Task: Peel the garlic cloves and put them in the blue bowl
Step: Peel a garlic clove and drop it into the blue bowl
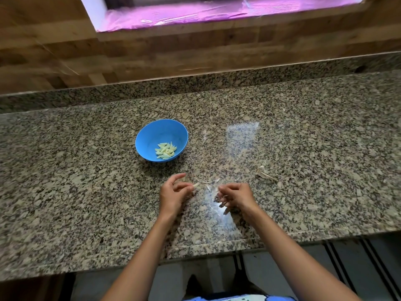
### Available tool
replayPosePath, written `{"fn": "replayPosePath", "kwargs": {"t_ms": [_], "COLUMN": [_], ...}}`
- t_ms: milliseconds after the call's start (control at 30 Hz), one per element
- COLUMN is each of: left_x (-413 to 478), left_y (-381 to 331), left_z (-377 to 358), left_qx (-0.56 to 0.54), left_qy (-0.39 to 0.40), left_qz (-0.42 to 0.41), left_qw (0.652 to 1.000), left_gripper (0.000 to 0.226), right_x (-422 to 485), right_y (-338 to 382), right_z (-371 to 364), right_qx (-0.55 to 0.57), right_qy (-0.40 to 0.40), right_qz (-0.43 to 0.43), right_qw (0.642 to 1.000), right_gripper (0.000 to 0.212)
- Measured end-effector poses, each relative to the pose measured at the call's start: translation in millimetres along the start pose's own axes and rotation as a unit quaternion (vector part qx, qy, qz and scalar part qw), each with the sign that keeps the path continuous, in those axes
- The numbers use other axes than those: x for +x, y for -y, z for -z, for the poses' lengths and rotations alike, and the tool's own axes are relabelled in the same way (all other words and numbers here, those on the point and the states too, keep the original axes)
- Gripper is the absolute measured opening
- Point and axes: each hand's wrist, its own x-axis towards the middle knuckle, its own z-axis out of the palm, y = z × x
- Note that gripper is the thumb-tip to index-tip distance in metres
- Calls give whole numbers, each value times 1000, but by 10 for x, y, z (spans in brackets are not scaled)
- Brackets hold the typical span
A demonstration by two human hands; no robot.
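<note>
A blue bowl stands on the granite counter with several pale peeled garlic cloves in its bottom. In front of it and to the right, my left hand pinches a small garlic clove at its fingertips, index finger raised. A short gap to the right, my right hand is curled above the counter; thin bits of skin show at its fingertips, and what it holds is unclear.
Loose garlic skins lie between and just beyond the hands. A dry garlic stem and root scrap lies further right. The counter's front edge runs below my forearms; a wooden wall rises behind.
</note>
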Motion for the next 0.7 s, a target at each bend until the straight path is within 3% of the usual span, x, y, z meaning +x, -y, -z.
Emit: {"fn": "replayPosePath", "kwargs": {"t_ms": [100,200,267,367,433,533,633,700], "left_x": [61,48,30,34,91,136,-1,-124], "left_y": [109,185,155,167,199,194,222,302], "left_z": [171,199,15,-401,-605,-691,-534,-332], "left_qx": [142,299,311,348,407,450,503,515], "left_qy": [-99,-112,-69,75,132,215,231,221], "left_qz": [-38,-139,-233,-189,-173,-213,-283,-310], "left_qw": [984,937,919,915,887,840,783,768], "left_gripper": [37,31,32,51,57,56,50,54], "right_x": [7,-11,-29,-52,-56,-57,-57,-44], "right_y": [-38,-90,-113,-145,-162,-201,-220,-204], "right_z": [28,80,121,168,206,256,248,206], "right_qx": [11,13,25,45,53,75,69,68], "right_qy": [-45,-76,-100,-127,-148,-167,-187,-191], "right_qz": [7,13,15,18,17,19,20,23], "right_qw": [999,997,995,991,987,983,980,979], "right_gripper": [13,16,14,12,11,10,11,10]}}
